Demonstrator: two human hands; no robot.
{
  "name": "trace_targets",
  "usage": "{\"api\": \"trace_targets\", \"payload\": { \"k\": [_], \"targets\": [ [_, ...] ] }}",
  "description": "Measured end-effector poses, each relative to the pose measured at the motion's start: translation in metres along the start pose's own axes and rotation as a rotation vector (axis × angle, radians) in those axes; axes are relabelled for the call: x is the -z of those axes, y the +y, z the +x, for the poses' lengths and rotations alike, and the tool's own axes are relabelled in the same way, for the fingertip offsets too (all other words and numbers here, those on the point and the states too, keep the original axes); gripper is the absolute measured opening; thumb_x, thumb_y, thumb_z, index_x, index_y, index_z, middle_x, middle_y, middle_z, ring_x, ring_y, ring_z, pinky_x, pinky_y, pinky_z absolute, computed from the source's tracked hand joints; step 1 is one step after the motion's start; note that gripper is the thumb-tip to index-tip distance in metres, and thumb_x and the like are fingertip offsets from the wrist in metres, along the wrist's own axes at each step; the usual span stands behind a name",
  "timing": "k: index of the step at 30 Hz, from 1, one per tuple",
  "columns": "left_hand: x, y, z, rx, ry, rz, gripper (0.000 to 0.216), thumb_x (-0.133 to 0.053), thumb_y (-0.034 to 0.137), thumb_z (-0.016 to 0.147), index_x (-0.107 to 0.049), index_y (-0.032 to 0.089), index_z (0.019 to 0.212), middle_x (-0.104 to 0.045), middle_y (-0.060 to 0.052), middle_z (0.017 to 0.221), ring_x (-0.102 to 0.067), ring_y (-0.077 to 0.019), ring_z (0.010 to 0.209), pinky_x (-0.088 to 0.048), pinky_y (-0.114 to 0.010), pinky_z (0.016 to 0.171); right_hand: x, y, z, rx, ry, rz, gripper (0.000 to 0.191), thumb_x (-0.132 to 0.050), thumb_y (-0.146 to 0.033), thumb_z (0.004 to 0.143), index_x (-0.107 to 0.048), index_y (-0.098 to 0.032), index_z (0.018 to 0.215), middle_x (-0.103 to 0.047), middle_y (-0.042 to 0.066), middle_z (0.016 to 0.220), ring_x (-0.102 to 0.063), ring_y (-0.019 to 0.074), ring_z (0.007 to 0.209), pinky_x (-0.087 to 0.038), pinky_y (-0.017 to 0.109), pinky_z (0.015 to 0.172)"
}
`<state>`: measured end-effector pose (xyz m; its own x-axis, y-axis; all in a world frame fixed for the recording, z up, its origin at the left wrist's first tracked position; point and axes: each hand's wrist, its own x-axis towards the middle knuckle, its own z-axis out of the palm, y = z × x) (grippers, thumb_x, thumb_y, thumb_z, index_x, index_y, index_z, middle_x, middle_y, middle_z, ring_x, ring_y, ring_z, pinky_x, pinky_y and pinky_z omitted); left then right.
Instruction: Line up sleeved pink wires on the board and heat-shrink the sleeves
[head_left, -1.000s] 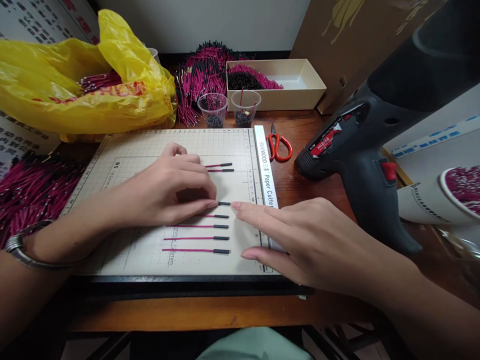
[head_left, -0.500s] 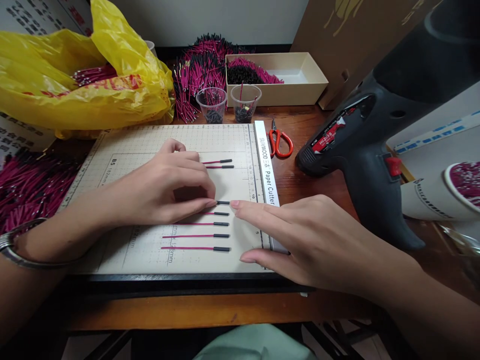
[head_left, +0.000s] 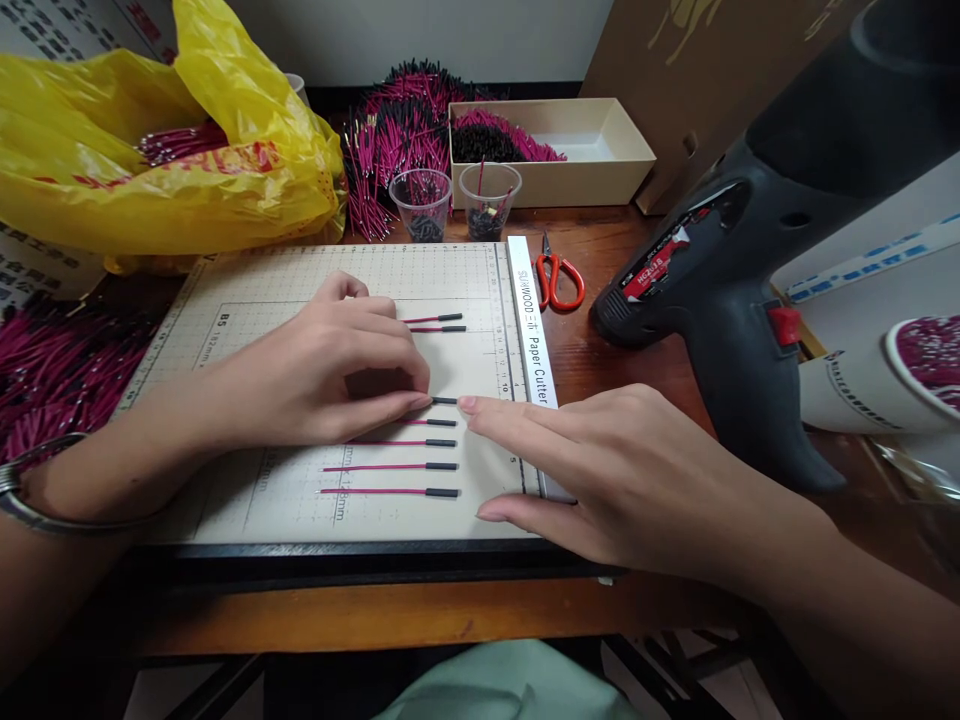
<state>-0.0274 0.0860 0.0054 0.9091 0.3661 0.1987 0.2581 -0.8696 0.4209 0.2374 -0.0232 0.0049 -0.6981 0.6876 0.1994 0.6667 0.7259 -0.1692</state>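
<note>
My left hand (head_left: 341, 350) is closed in a pinch, thumb and forefinger on a magenta wire whose black sleeve (head_left: 445, 401) pokes out to the right. The wire's other end is hidden under that hand. At the sleeve's right tip rests the forefinger of my right hand (head_left: 600, 465), its fingers stretched out and thumb apart. Below, several similar wires (head_left: 375, 467) lie side by side, black sleeves to the right, some partly covered by my left hand. Two more wires (head_left: 424, 329) lie above it. All lie on a cream paper cutter (head_left: 270, 500).
Behind stand two clear cups (head_left: 420, 195), a cream box (head_left: 585, 185) and a heap of wires (head_left: 401, 130). Red-handled scissors (head_left: 559, 283) lie beside the cutter. A heat gun (head_left: 720, 290) and paper cup (head_left: 855, 395) stand right; a yellow bag (head_left: 247, 215) sits left.
The whole view has shifted very slightly upward. Both hands keep their places on the wire and sleeve, with no visible change in grip.
</note>
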Motion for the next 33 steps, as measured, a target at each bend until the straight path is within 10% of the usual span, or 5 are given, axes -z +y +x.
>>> {"api": "trace_targets", "payload": {
  "k": [33],
  "targets": [
    [0.0004, -0.001, -0.0006, -0.033, 0.022, 0.006, 0.012, -0.065, 0.03, 0.101, -0.071, 0.025, 0.092, -0.073, 0.005, 0.079, -0.058, -0.0162, 0.074, -0.028, -0.037, 0.082, -0.0011, -0.0017, -0.002, 0.009, 0.023, -0.024, 0.041, -0.048, -0.049, 0.11, -0.068, -0.014, 0.12, -0.082, 0.0, 0.108, -0.07, 0.0171, 0.064, -0.034, 0.037, 0.048]
  ]
}}
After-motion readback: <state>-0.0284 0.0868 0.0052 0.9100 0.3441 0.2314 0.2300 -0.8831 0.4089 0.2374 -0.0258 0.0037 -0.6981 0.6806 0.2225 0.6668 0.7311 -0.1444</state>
